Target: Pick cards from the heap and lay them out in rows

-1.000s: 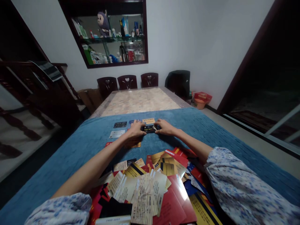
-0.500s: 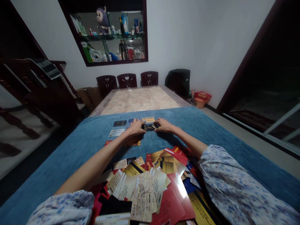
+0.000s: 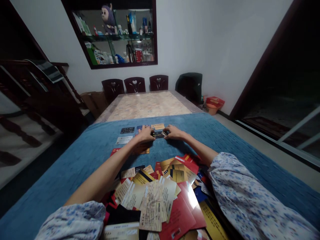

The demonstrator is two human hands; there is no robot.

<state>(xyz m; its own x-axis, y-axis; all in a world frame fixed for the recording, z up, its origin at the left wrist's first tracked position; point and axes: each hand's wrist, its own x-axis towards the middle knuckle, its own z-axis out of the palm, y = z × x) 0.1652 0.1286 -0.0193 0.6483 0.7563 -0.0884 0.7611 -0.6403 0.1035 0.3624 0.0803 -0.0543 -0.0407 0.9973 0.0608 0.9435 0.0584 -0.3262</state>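
Toward far edge of blue cloth (image 3: 75, 160): left hand (image 3: 145, 135) and right hand (image 3: 175, 133) pinch dark card (image 3: 159, 134) by short ends, fingers narrow, just before gold card (image 3: 158, 126). Risk: shove overlaps gold card; right sleeve (image 3: 240, 196) drags card heap (image 3: 155, 200) at near edge.

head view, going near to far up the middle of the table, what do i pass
heap of cards → dark card pinched between left hand and right hand → gold card → patterned tabletop → row of chairs → wall cabinet
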